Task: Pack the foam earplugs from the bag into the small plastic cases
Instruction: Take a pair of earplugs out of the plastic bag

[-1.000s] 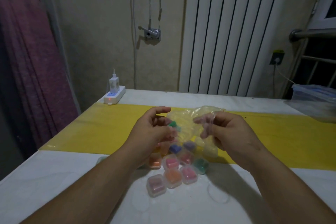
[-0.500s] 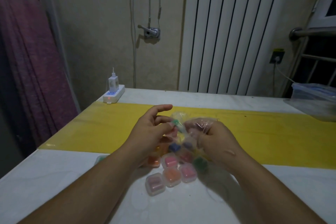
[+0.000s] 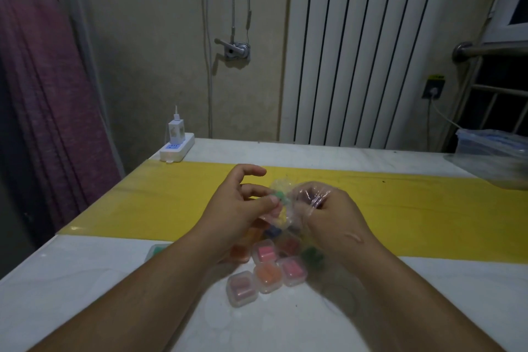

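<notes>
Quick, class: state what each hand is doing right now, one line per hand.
Left hand: fingers pinched on a green earplug at the bag's mouth.
Right hand: closed, gripping the clear plastic bag.

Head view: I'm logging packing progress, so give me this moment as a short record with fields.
left hand: fingers pinch a green earplug at the bag's mouth
right hand: grips the clear plastic bag, held above the table
cases: closed small plastic cases clustered on the white table, holding pink, orange, green plugs
behind: yellow strip; power strip at far left corner
</notes>
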### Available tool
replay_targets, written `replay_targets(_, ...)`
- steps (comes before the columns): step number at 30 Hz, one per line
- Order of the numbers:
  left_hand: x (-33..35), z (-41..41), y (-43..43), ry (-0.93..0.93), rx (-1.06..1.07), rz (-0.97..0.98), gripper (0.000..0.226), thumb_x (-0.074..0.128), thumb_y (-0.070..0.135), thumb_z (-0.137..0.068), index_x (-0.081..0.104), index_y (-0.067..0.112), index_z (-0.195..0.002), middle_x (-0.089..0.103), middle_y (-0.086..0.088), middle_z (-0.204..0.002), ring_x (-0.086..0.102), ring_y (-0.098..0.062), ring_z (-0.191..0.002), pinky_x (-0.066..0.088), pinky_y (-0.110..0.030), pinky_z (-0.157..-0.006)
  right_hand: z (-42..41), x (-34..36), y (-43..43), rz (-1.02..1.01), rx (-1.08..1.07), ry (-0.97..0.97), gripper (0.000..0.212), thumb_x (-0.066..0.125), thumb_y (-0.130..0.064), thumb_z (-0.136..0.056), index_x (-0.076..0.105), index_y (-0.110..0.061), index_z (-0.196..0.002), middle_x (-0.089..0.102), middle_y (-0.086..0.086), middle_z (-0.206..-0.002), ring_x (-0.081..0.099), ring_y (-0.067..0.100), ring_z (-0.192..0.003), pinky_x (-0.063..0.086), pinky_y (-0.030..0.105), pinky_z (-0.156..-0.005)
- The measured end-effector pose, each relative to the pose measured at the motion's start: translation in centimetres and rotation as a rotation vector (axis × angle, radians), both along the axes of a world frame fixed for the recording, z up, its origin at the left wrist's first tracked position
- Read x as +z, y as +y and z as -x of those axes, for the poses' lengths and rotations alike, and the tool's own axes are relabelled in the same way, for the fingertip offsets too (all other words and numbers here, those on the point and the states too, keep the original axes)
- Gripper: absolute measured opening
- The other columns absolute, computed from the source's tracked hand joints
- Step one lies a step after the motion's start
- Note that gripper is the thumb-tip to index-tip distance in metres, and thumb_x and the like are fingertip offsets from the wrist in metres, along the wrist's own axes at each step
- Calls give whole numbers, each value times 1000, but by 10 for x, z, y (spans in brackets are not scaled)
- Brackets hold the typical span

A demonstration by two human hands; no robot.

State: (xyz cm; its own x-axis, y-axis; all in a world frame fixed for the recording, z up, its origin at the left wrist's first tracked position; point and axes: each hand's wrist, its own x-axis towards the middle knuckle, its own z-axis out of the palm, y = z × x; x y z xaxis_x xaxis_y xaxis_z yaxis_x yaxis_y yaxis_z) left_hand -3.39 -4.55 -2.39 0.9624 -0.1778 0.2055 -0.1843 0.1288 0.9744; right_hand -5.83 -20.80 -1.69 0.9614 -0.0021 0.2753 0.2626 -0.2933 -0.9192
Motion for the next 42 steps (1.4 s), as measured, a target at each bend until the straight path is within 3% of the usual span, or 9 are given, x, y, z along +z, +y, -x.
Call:
replay_targets(7,-1,-1,-1,-40,34,-31,8,66,1,-87,59,-3,-86,67,-9,-69,67,-18,-64,58,-32,-60,-3,-1,2,-130,40,112,35,50,13,-82,73,-13,-83,66,31,-86,57,28,-70,52,52,-69)
replay_targets(10,-1,-1,-2,-16,13,-10,2,64,-1,-87,63,-2,-87,67,-10,-71,66,-19,-65,57,-29,-59,-2,-3,2,-127,50,91,23,59,5,-87,74,-12,-83,68,21,-77,58,24,-69,50,44,-64)
replay_targets(14,-2,1,-3,3,-31,20,8,60,-8,-88,66,-2,-89,69,-8,-71,68,-14,-63,55,-22,-60,-1,-4,2,-164,42,109,10,67,-1,-85,73,-6,-79,66,12,-69,59,19,-63,51,32,-55)
replay_targets(21,-1,1,-3,-33,5,-44,13,64,-10,-84,63,2,-89,67,-7,-75,62,-18,-66,56,-29,-62,-3,-8,1,-175,104,170,7,67,-5,-78,72,-3,-83,67,31,-83,63,30,-70,52,54,-64)
replay_targets(27,-1,0,-1,-77,34,-102,9,63,-6,-86,60,2,-85,62,-9,-71,60,-15,-60,53,-25,-54,1,-5,4,-250,188,120,19,68,-8,-90,76,-20,-101,72,4,-78,62,14,-63,49,24,-54)
replay_targets(31,-2,2,-2,-35,-43,-71,5,60,0,-91,64,-1,-88,63,-12,-76,62,-19,-68,57,-28,-63,-5,-8,5,-180,119,94,19,79,-14,-79,72,-25,-93,75,9,-90,68,26,-80,57,46,-72)
replay_targets(34,-1,6,-3,-46,-101,-78,4,65,0,-86,64,1,-90,63,-11,-80,61,-18,-73,55,-30,-68,-7,-9,4,-157,39,66,16,76,-18,-72,68,-24,-85,72,17,-89,67,32,-79,55,58,-72)
replay_targets(38,-1,3,-3,-115,-17,-177,17,68,-10,-79,60,0,-90,59,-12,-80,57,-19,-74,52,-36,-68,-7,-7,0,-104,-7,30,9,75,-10,-82,74,-16,-88,74,11,-85,64,18,-72,56,49,-72)
replay_targets(42,1,-1,-2,-141,93,-161,23,62,-14,-81,58,9,-82,55,-5,-75,53,-14,-69,46,-24,-62,-9,-9,-2,1,-65,-48,5,75,-16,-84,74,-21,-85,67,-10,-65,54,4,-54,44,28,-58)
